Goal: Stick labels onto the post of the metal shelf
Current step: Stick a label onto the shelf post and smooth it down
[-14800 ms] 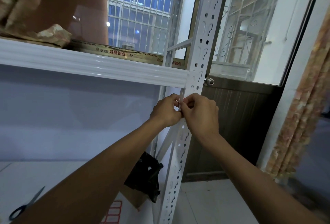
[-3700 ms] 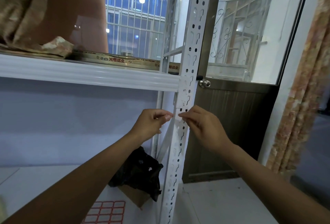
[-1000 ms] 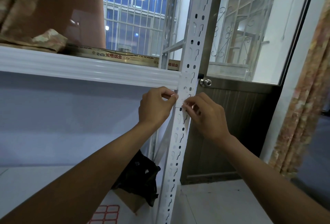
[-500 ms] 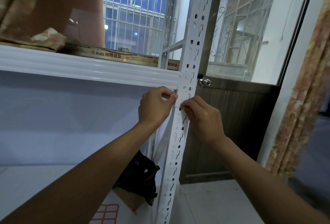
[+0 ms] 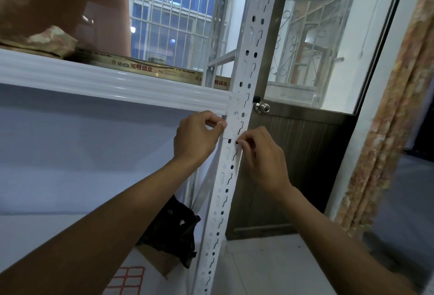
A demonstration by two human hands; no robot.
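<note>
A white label point(image 5: 233, 130) sits on the post point(image 5: 226, 177) just under the shelf beam point(image 5: 117, 85), left hand point(image 5: 197, 136) pinching its left edge, right hand point(image 5: 263, 157) its lower corner; next it likely needs pressing flat.

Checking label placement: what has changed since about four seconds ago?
Both hands carried the label up the post to just below the shelf beam. The left hand pinches its left edge; the right hand touches its lower corner. The shelf beam and door stayed put.
</note>
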